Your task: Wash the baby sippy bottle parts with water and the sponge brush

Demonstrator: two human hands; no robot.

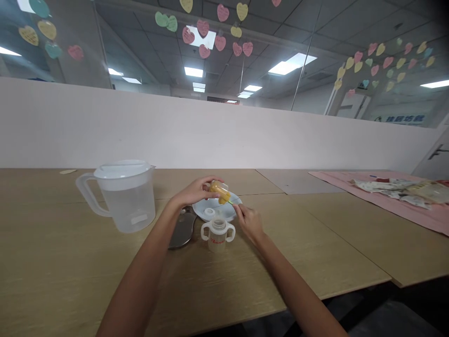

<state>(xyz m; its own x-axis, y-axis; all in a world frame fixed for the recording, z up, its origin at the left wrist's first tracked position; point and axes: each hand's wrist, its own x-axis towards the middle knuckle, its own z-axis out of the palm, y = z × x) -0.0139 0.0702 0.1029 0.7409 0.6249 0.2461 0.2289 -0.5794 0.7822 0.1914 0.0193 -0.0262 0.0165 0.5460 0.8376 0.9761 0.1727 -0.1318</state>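
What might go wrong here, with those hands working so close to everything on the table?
The yellow container is tilted in the left hand above a white plate, so it might slip and land there. The two-handled cup stands just beside the right hand, which pinches a thin green strip; a bump might tip it.

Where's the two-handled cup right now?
In the head view, the two-handled cup stands on the wooden table, just in front of the white plate, between the oval metal dish and the person's right hand.
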